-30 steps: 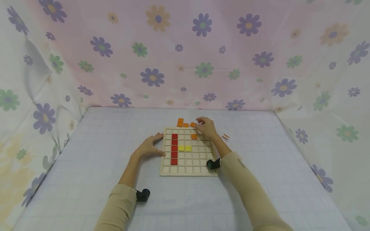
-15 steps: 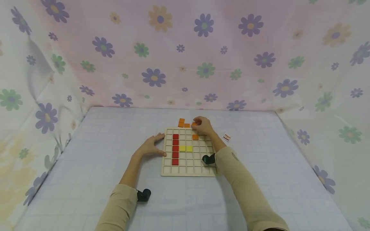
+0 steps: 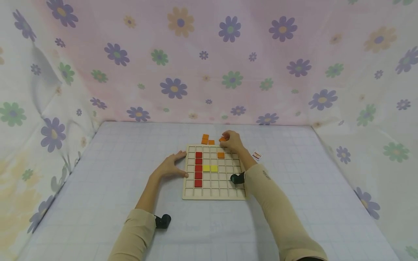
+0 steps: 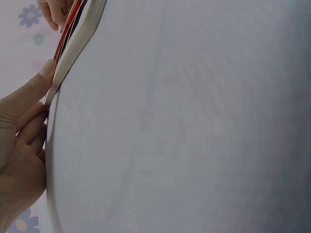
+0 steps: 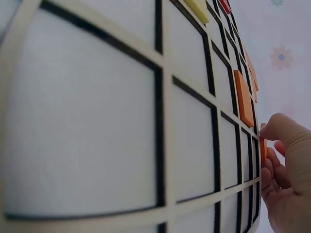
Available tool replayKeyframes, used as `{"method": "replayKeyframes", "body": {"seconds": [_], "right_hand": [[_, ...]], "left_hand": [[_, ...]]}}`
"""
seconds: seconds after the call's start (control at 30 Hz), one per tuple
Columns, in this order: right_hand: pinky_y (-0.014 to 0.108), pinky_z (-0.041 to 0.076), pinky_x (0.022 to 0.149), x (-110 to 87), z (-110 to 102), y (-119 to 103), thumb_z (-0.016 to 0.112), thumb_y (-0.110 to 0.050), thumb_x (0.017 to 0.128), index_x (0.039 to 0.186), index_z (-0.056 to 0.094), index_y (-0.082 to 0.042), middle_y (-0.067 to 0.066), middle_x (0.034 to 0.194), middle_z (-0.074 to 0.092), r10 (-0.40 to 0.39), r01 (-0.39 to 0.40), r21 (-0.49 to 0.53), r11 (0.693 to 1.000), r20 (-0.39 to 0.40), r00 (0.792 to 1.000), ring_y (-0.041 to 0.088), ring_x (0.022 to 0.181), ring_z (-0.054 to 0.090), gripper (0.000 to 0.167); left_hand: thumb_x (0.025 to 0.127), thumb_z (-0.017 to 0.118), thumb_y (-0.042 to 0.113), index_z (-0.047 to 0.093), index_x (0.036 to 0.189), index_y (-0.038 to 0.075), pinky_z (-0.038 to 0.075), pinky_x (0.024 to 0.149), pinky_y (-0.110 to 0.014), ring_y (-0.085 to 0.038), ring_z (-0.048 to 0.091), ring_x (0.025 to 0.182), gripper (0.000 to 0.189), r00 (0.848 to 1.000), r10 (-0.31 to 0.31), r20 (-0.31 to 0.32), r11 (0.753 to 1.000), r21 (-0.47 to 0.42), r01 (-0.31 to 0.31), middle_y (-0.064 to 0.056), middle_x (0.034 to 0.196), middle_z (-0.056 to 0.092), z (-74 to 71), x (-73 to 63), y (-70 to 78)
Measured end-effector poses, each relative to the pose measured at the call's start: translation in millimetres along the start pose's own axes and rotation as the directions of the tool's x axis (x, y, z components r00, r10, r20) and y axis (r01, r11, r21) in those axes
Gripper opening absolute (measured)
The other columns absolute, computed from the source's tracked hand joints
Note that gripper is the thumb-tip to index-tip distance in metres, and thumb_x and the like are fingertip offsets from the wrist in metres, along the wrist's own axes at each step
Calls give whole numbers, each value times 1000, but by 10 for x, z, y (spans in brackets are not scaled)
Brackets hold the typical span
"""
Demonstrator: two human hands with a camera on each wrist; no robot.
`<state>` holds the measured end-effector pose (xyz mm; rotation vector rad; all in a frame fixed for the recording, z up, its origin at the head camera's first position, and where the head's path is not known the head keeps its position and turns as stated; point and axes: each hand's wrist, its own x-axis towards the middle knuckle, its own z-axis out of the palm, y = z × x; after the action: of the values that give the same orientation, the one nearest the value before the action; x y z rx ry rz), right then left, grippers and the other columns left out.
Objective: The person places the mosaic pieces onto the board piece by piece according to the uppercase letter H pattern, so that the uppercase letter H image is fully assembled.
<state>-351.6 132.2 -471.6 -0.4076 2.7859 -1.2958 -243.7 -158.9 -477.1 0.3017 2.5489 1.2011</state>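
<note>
My left hand [image 3: 168, 166] rests at the left edge of a wooden grid board [image 3: 214, 198], thumb and fingers spread along its frame. Beyond the far right part of the board, my right hand [image 3: 233, 141] pinches an orange square tile [image 5: 263, 150] between thumb and fingers. A column of several red tiles [image 3: 198, 168] lies in the grid's left part. Two yellow tiles [image 3: 210, 168] sit beside it, and one orange tile [image 3: 221, 155] lies in a cell further up and to the right.
Several loose orange tiles [image 3: 205, 139] lie on the cloth just past the board's far edge. A small printed card [image 3: 257, 155] is right of the board. Flowered cloth [image 3: 209, 72] hangs at the back and sides of the table.
My right hand has closed its fingers on the loose orange tile past the far edge and shifted it slightly right. My left hand stays at the board's edge.
</note>
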Motion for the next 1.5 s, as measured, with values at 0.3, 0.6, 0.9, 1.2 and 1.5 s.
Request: {"method": "replayKeyframes", "body": {"seconds": [0.3,0.6,0.9,1.2,1.5], "right_hand": [[42,52,85,-112,-44,84,71,-4,81,114,58,14,29,107,62,-78,84,141,986,-47,996,38,95,60,40],[29,53,76,-364,-92,45,70,-1,79,112,58,15,26,103,63,-132,130,191,973,-2,991,32,88,60,38],[27,51,72,-518,-57,50,69,-2,79,110,61,12,22,99,65,-179,174,155,972,22,984,25,83,59,35],[24,51,69,-630,-60,5,68,0,77,109,61,12,22,98,64,-192,177,146,973,92,977,26,82,58,34],[26,52,73,-701,-33,45,74,-3,75,108,65,7,18,100,66,-211,201,76,977,154,965,23,84,60,36]], "left_hand": [[65,85,26,37,145,9,10,113,-57,-43,11,141,95,1000,-3,-2,1000,3,3,-13,154,22,-3,-13,6],[65,84,27,36,145,9,10,113,-57,-43,11,141,95,1000,-6,-2,1000,12,6,-12,154,22,-7,-14,2],[65,84,27,36,145,8,9,113,-58,-44,10,141,95,1000,1,2,1000,6,-1,-14,154,21,-9,-22,13],[66,84,26,37,144,7,10,112,-60,-46,10,140,93,999,43,-2,999,0,-43,-15,154,22,-7,-23,4],[66,84,27,36,145,8,9,112,-60,-47,10,140,94,999,36,-1,999,10,-36,-16,154,21,-15,-21,22]]}}
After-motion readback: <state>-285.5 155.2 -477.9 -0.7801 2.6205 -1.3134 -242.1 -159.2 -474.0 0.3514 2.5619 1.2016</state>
